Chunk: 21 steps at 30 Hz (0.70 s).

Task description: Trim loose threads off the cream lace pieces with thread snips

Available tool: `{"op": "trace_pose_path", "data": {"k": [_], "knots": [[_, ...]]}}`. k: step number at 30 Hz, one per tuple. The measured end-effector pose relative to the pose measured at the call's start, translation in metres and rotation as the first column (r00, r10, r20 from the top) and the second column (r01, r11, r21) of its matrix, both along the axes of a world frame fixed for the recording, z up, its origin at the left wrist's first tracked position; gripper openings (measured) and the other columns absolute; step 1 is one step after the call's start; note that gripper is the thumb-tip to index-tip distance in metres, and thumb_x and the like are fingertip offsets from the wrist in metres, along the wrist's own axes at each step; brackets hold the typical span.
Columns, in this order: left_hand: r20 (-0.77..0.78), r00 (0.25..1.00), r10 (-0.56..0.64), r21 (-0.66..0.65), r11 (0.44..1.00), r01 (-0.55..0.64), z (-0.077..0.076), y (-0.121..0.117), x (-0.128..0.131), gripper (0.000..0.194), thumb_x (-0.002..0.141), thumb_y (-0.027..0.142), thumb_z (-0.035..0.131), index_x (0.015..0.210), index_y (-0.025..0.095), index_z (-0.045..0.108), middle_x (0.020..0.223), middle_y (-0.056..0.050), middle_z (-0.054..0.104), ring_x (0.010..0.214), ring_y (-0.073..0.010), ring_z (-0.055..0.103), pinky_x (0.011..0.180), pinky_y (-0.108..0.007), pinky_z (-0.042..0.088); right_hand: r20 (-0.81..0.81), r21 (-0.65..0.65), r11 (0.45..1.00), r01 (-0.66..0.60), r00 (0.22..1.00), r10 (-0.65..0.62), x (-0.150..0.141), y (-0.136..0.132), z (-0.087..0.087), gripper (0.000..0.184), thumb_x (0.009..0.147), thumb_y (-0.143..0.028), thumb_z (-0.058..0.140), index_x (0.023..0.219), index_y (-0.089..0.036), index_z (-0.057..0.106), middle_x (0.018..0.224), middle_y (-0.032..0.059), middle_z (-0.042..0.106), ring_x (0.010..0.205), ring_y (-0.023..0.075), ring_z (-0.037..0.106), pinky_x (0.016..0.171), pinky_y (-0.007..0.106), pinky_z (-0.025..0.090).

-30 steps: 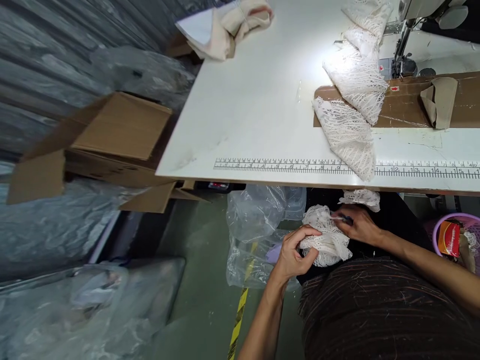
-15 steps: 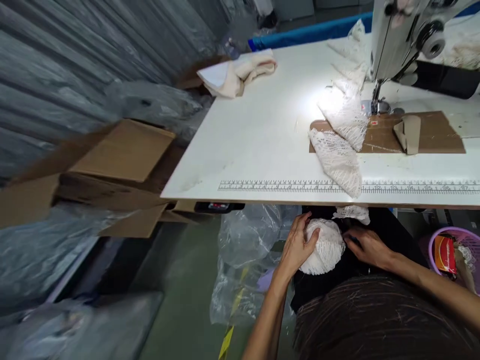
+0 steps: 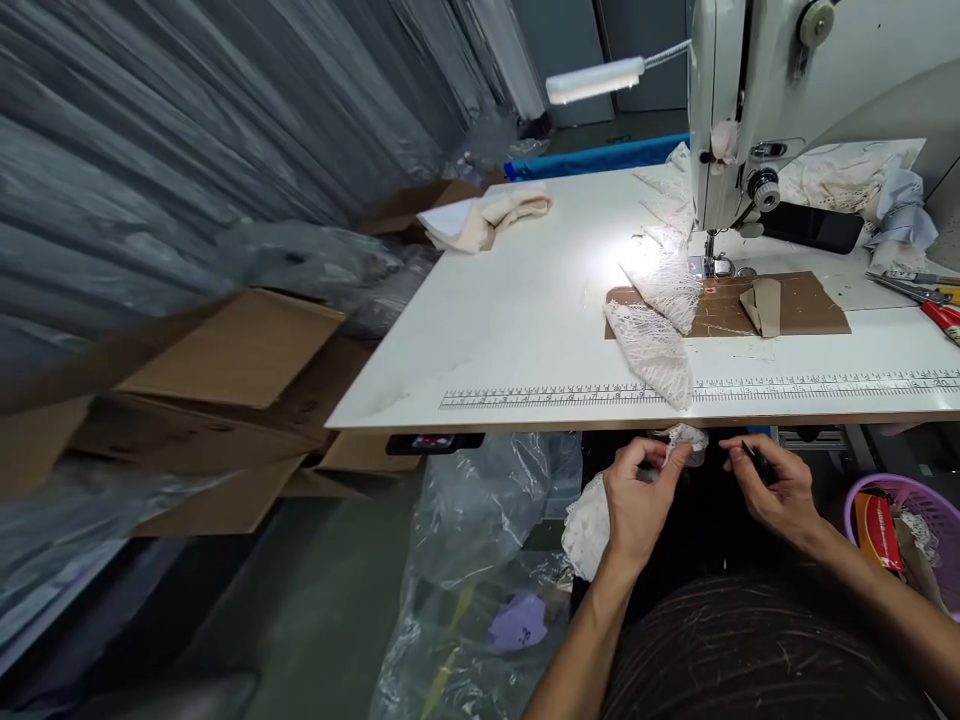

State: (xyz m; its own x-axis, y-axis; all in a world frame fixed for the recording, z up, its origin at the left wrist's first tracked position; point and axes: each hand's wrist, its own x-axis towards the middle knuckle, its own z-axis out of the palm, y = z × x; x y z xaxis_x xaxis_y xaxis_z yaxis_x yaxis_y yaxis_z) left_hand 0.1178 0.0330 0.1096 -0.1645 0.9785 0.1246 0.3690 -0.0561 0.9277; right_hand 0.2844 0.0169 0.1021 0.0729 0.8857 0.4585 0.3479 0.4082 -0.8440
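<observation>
My left hand [image 3: 637, 495] pinches the edge of a white lace piece [image 3: 688, 440] just below the table's front edge. My right hand [image 3: 780, 490], to its right, is closed around a small black tool [image 3: 759, 462]; its exact kind is not clear. A rounded white lace piece [image 3: 589, 527] lies on my lap, partly behind my left wrist. On the tabletop, a string of white lace pieces [image 3: 651, 350] runs from beside the sewing machine's needle down to the front edge.
The sewing machine [image 3: 712, 120] stands at the right of the white table [image 3: 487, 320]. A phone [image 3: 810, 227], scissors [image 3: 911, 290] and red-handled tool [image 3: 941, 322] lie near it. Below are a purple basket [image 3: 926, 505], clear plastic bag [image 3: 480, 500] and open cardboard boxes [image 3: 232, 350].
My left hand has left the rounded lace piece and moved up and right to the lace at the table edge. My right hand has moved right, and the black tool now shows. The view has tilted up.
</observation>
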Motion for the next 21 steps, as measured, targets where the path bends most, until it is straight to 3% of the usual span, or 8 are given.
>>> {"op": "trace_pose_path", "data": {"k": [4, 6, 8, 11, 13, 16, 19, 21], "knots": [[0.142, 0.941, -0.307, 0.041, 0.952, 0.305, 0.021, -0.025, -0.010, 0.028, 0.079, 0.032, 0.070, 0.059, 0.019, 0.054, 0.063, 0.001, 0.052, 0.061, -0.0134, 0.048, 0.061, -0.026, 0.040, -0.040, -0.064, 0.998, -0.013, 0.999, 0.010, 0.002, 0.002, 0.002, 0.017, 0.093, -0.025, 0.056, 0.095, -0.019, 0.072, 0.076, 0.0039, 0.072, 0.065, 0.0153, 0.068, 0.061, 0.026, 0.054], [0.268, 0.857, -0.440, 0.059, 0.895, 0.441, 0.026, -0.041, -0.026, 0.028, 0.078, 0.037, 0.071, 0.061, 0.018, 0.058, 0.070, -0.002, 0.056, 0.067, -0.0157, 0.051, 0.063, -0.028, 0.041, -0.087, -0.157, 0.978, -0.139, 0.988, 0.126, -0.001, -0.001, 0.001, 0.024, 0.095, -0.034, 0.054, 0.100, -0.019, 0.072, 0.089, 0.0070, 0.072, 0.060, 0.0132, 0.065, 0.057, 0.026, 0.053], [0.413, 0.766, -0.492, 0.036, 0.850, 0.526, 0.025, -0.056, -0.044, 0.030, 0.075, 0.044, 0.073, 0.066, 0.016, 0.064, 0.078, -0.006, 0.060, 0.072, -0.0185, 0.054, 0.064, -0.029, 0.043, -0.191, -0.282, 0.902, -0.328, 0.940, 0.282, -0.006, -0.005, 0.001, 0.035, 0.096, -0.045, 0.050, 0.106, -0.018, 0.071, 0.097, 0.0089, 0.071, 0.050, 0.0094, 0.060, 0.051, 0.025, 0.051], [0.619, 0.681, -0.391, -0.076, 0.833, 0.548, 0.013, -0.069, -0.063, 0.034, 0.069, 0.046, 0.079, 0.070, 0.014, 0.067, 0.076, -0.006, 0.061, 0.066, -0.0170, 0.054, 0.059, -0.028, 0.042, -0.382, -0.400, 0.702, -0.589, 0.803, 0.457, -0.017, -0.014, 0.002, 0.052, 0.095, -0.060, 0.043, 0.107, -0.016, 0.069, 0.088, 0.0074, 0.071, 0.043, 0.0071, 0.051, 0.045, 0.024, 0.044], [0.700, 0.667, -0.257, -0.165, 0.849, 0.501, 0.004, -0.068, -0.066, 0.033, 0.067, 0.042, 0.082, 0.069, 0.015, 0.064, 0.067, -0.001, 0.057, 0.057, -0.0120, 0.050, 0.053, -0.024, 0.038, -0.428, -0.434, 0.628, -0.645, 0.762, 0.487, -0.023, -0.019, 0.005, 0.054, 0.091, -0.064, 0.048, 0.101, -0.015, 0.069, 0.078, 0.0044, 0.067, 0.046, 0.0078, 0.048, 0.044, 0.022, 0.040], [0.756, 0.645, -0.106, -0.258, 0.858, 0.444, -0.004, -0.057, -0.063, 0.042, 0.061, 0.042, 0.087, 0.087, 0.017, 0.066, 0.071, 0.001, 0.061, 0.060, -0.0120, 0.054, 0.058, -0.023, 0.042, -0.406, -0.492, 0.623, -0.608, 0.793, 0.454, -0.028, -0.023, 0.010, 0.046, 0.083, -0.060, 0.065, 0.092, -0.015, 0.067, 0.068, -0.0008, 0.057, 0.055, 0.0090, 0.044, 0.050, 0.022, 0.039], [0.752, 0.656, -0.071, -0.334, 0.816, 0.472, -0.002, -0.044, -0.054, 0.067, 0.056, 0.050, 0.088, 0.110, 0.018, 0.065, 0.091, -0.005, 0.069, 0.079, -0.0188, 0.063, 0.073, -0.028, 0.049, -0.389, -0.535, 0.617, -0.578, 0.816, 0.427, -0.029, -0.023, 0.012, 0.042, 0.079, -0.057, 0.070, 0.085, -0.016, 0.062, 0.064, -0.0039, 0.049, 0.057, 0.0088, 0.040, 0.052, 0.022, 0.037], [0.706, 0.704, -0.073, -0.377, 0.803, 0.461, 0.001, -0.039, -0.050, 0.065, 0.057, 0.051, 0.088, 0.109, 0.017, 0.067, 0.092, -0.005, 0.070, 0.082, -0.0184, 0.063, 0.075, -0.027, 0.049, -0.349, -0.537, 0.659, -0.527, 0.850, 0.395, -0.029, -0.021, 0.011, 0.040, 0.079, -0.056, 0.070, 0.079, -0.018, 0.058, 0.065, -0.0040, 0.047, 0.058, 0.0090, 0.040, 0.054, 0.023, 0.037]]}}
